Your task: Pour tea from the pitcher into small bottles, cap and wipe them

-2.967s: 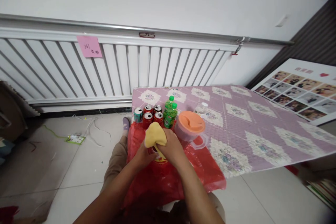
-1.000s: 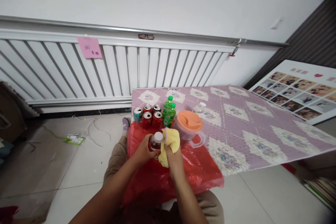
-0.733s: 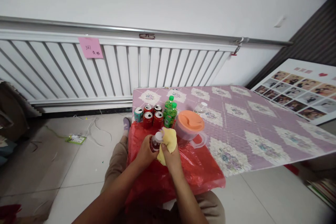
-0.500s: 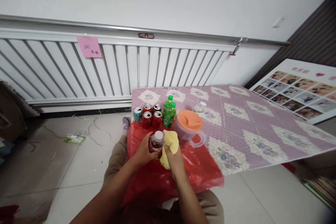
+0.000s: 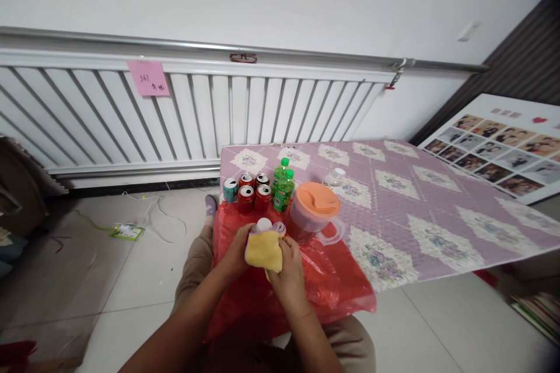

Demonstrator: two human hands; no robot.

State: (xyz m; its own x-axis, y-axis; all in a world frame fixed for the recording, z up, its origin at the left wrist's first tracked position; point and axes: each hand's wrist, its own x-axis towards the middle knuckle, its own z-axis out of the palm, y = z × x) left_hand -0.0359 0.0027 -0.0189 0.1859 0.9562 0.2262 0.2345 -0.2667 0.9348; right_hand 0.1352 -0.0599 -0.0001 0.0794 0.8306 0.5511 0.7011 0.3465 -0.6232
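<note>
A clear plastic bottle (image 5: 263, 224) with a white cap is gripped from the left by my left hand (image 5: 238, 252). My right hand (image 5: 289, 265) is closed on a yellow cloth (image 5: 263, 250) and presses it against the near side of the bottle. The cloth hides most of the bottle's body, and part of the left fingers is out of sight. Beyond the hands stand several opened red drink cans (image 5: 245, 198), a teal can (image 5: 230, 190) and two green-capped bottles (image 5: 283, 191). A clear pitcher (image 5: 301, 218) with an orange lid stands to the right.
A red plastic sheet (image 5: 332, 280) covers the near end of the table, over a purple floral tablecloth (image 5: 394, 233). Farther back is a clear bottle (image 5: 336, 178). A white radiator (image 5: 210, 116) runs behind; a power strip (image 5: 126, 232) lies on the floor at left.
My right hand has brought the yellow cloth leftward across the front of the bottle, covering its body. The bottle stays in my left hand.
</note>
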